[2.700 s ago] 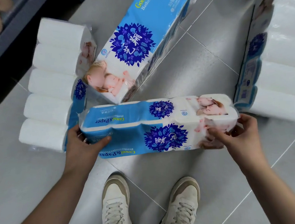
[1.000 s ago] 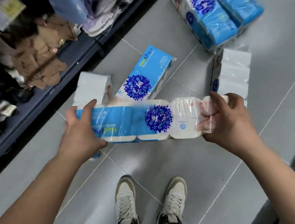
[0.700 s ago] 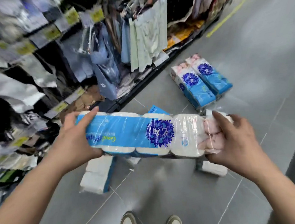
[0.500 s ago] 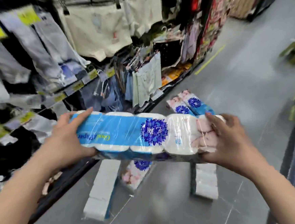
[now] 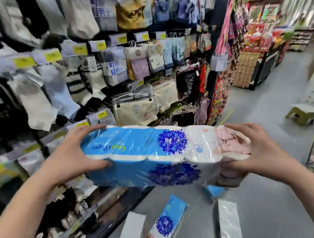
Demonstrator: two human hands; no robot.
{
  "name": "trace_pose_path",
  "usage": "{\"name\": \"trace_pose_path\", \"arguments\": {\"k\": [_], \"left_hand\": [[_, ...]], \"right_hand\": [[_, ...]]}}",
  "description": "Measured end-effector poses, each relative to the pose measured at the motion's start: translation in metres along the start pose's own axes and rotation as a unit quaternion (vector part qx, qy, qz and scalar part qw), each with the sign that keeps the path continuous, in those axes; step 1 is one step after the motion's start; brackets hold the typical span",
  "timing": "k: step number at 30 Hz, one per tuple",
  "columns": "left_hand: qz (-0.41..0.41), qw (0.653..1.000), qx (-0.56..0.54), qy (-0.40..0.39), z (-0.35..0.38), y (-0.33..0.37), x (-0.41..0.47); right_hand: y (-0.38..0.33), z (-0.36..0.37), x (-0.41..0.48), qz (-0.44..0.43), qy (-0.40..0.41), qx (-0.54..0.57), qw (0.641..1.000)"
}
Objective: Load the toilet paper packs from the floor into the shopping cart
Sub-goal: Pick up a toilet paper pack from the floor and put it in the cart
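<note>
2 grips, left hand (image 5: pixel 74 159) and right hand (image 5: pixel 258 148), clasp pack (image 5: pixel 155 156); sock rack (image 5: pixel 74 78) left, floor packs (image 5: pixel 164 225) below.

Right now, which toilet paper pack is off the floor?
The blue-and-white pack gripped at its ends by the left hand and right hand; the other packs lie on the floor below.

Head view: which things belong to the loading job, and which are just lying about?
Job: held pack, gripped by left hand and right hand; floor packs.
Just around: hanging socks, price tags, small stool.
</note>
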State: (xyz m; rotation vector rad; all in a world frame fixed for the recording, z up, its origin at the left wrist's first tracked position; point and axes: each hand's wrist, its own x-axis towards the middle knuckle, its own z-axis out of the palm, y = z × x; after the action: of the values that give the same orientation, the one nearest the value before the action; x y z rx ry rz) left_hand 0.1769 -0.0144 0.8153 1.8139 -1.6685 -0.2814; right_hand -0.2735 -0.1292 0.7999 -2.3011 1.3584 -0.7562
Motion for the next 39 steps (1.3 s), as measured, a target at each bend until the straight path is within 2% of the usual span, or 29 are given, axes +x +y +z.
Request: {"name": "trace_pose_path", "arguments": {"k": [5,14,20,26,32,39], "left_hand": [[0.009,0.998,-0.052,0.034,-0.049,0.001,-0.013],[0.010,0.997,-0.034,0.064,-0.092,-0.012,-0.041],[-0.056,0.991,-0.009,0.124,-0.104,-0.008,-0.090],[-0.146,0.969,0.024,0.197,-0.107,0.005,-0.152],[-0.229,0.936,0.032,0.264,-0.093,0.030,-0.242],[-0.325,0.882,0.056,0.336,-0.082,0.058,-0.374]], "right_hand": [[-0.034,-0.010,0.005,-0.044,0.013,0.018,0.999],[-0.077,-0.003,0.026,-0.101,-0.002,0.044,0.994],[-0.095,0.018,0.054,-0.172,-0.035,0.046,0.983],[-0.112,0.048,0.085,-0.244,-0.094,0.066,0.963],[-0.143,0.095,0.093,-0.342,-0.155,0.117,0.920],[-0.200,0.163,0.058,-0.445,-0.231,0.183,0.846]]}}
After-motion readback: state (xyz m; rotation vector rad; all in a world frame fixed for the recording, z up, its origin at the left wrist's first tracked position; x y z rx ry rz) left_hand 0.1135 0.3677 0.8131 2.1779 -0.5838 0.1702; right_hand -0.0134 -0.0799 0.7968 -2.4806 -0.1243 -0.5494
